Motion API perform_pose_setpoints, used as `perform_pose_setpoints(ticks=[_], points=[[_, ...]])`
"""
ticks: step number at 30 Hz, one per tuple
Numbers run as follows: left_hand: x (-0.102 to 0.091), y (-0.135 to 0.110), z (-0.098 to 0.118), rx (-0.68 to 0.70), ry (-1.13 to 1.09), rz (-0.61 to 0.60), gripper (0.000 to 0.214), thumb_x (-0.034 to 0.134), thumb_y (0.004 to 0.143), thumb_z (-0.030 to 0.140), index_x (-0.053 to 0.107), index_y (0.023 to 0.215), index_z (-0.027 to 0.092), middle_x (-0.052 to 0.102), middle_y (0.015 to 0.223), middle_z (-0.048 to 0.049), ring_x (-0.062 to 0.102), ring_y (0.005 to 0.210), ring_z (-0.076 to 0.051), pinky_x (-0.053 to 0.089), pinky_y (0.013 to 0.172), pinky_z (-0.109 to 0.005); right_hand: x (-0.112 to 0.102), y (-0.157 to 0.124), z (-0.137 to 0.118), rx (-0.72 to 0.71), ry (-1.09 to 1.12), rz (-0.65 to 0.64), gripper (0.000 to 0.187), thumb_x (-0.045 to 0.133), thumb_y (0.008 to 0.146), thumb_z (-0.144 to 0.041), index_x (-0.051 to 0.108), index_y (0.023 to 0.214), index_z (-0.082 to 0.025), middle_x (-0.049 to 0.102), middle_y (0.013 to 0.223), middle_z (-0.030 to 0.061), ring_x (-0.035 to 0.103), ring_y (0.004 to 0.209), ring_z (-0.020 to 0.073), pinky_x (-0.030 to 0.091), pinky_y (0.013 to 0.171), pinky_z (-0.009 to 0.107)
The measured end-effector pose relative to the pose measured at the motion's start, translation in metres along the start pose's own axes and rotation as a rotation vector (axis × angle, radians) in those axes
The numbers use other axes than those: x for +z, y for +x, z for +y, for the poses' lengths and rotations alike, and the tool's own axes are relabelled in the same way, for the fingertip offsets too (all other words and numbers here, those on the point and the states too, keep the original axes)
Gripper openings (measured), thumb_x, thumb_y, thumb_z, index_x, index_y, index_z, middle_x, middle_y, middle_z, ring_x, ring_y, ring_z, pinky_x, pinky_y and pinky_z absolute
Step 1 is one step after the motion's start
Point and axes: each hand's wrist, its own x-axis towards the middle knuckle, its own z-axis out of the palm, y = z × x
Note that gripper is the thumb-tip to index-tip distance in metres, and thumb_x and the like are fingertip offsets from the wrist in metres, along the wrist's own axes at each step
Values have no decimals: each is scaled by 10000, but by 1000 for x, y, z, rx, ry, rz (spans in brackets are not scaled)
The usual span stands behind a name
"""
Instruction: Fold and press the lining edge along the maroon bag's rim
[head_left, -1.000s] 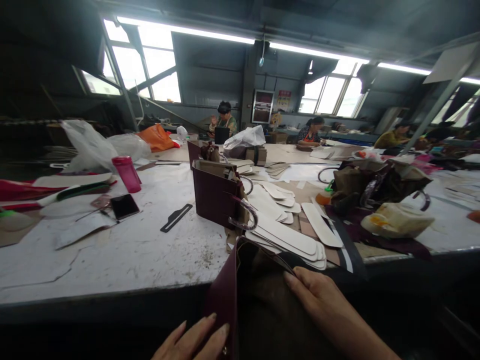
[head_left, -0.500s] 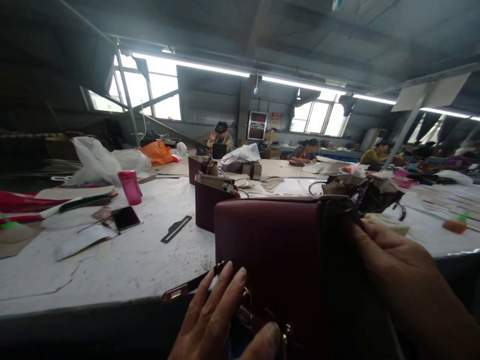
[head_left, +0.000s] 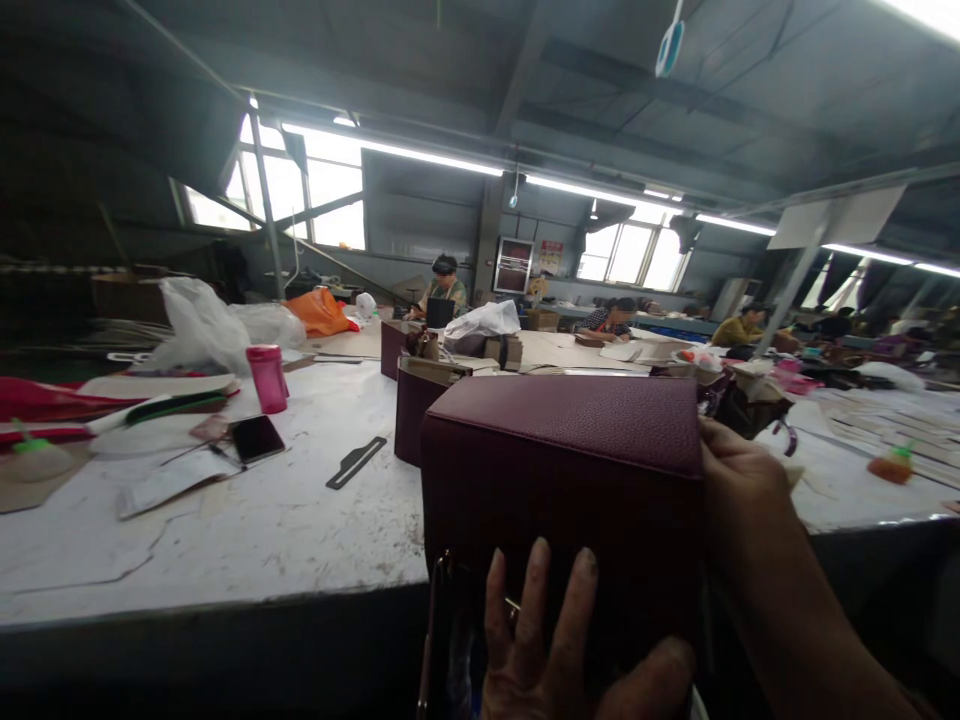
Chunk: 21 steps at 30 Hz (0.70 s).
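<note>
A dark burgundy handbag [head_left: 562, 490] is held up at the table's near edge, its grained bottom panel turned upward. My right hand [head_left: 750, 485] grips its right side; the fingers behind it are partly hidden. Against the near face my left hand [head_left: 544, 630] lies with fingers spread, close to gold-coloured metal fittings. A strap with metal hardware hangs at the bag's lower left, mostly in shadow. Just beyond stands another burgundy bag [head_left: 411, 415], upright on the table.
On the white worktable [head_left: 322, 545] lie a black slotted template [head_left: 357, 462], a phone [head_left: 256, 438] and a pink cup [head_left: 268, 380]. A green-tipped glue bottle [head_left: 891, 465] stands at right. Plastic bags [head_left: 199, 325] sit at left. Co-workers [head_left: 442, 288] sit farther back.
The burgundy handbag has been turned, so its bottom panel now shows on top and its dark open side is out of sight. My left hand has shifted right across its face.
</note>
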Motion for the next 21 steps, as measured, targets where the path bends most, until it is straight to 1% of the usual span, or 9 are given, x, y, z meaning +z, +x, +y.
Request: perform_pose_setpoints(ticks=[2, 5, 8, 11, 13, 15, 17, 18, 21], points=[[3, 5, -4, 21, -24, 56, 579, 634, 743, 307, 365, 1245, 412, 409, 1301, -31, 358, 1202, -305, 278, 990, -528, 3, 4, 1, -3, -5, 20, 372, 605, 608, -436, 634, 836, -144, 659, 649, 33, 589, 607, 198, 418, 494, 252], [-6, 10, -23, 105, -95, 28, 527, 602, 768, 251, 395, 1243, 353, 349, 1344, -69, 370, 1194, -308, 330, 973, -487, 3, 7, 1, -1, -27, 55, 365, 598, 635, -435, 625, 851, -141, 638, 609, 22, 568, 583, 181, 389, 460, 232], [-28, 12, -49, 203, -159, -30, 453, 551, 795, 238, 427, 1231, 228, 355, 1332, -132, 375, 1189, -309, 389, 943, -447, 0, 5, -4, 56, -41, 54, 359, 602, 637, -457, 610, 827, -152, 606, 564, 8, 544, 529, 167, 370, 420, 222], [-54, 15, -74, 249, -145, -42, 436, 557, 780, 191, 446, 1200, 151, 452, 1261, -135, 424, 1160, -268, 431, 928, -370, -2, -2, -11, 74, -75, 10, 333, 564, 666, -485, 586, 763, -167, 589, 572, 1, 536, 520, 159, 409, 449, 237], [-69, 19, -86, 272, -114, -32, 488, 576, 753, 140, 425, 1217, 131, 498, 1220, -127, 451, 1138, -253, 444, 921, -343, -3, -7, -16, 10, -172, -3, 318, 524, 693, -492, 560, 712, -177, 553, 546, -10, 521, 515, 154, 410, 455, 240], [-82, 25, -96, 286, -85, -22, 562, 574, 743, 100, 368, 1266, 111, 515, 1202, -127, 468, 1120, -245, 443, 923, -335, -5, -14, -21, -83, -308, -14, 300, 493, 713, -478, 532, 670, -184, 518, 520, -15, 499, 507, 149, 387, 442, 231], [-93, 31, -104, 258, -49, -8, 584, 549, 755, 87, 329, 1296, 111, 516, 1205, -105, 491, 1094, -217, 428, 936, -301, -6, -22, -27, -155, -402, -53, 291, 472, 724, -469, 520, 662, -188, 538, 539, -6, 504, 517, 150, 377, 443, 226], [-98, 34, -107, 212, -34, 12, 565, 534, 769, 100, 332, 1297, 119, 516, 1208, -88, 506, 1075, -202, 421, 938, -279, -7, -26, -31, -168, -421, -88, 292, 466, 726, -472, 522, 671, -191, 561, 559, 1, 519, 531, 156, 383, 452, 228], [-111, 43, -119, -17, -23, 55, 455, 504, 812, 186, 403, 1256, 204, 557, 1160, -4, 573, 967, -161, 437, 888, -216, -11, -37, -41, -143, -428, -240, 331, 449, 721, -516, 535, 698, -197, 610, 613, 16, 578, 600, 187, 429, 513, 246]])
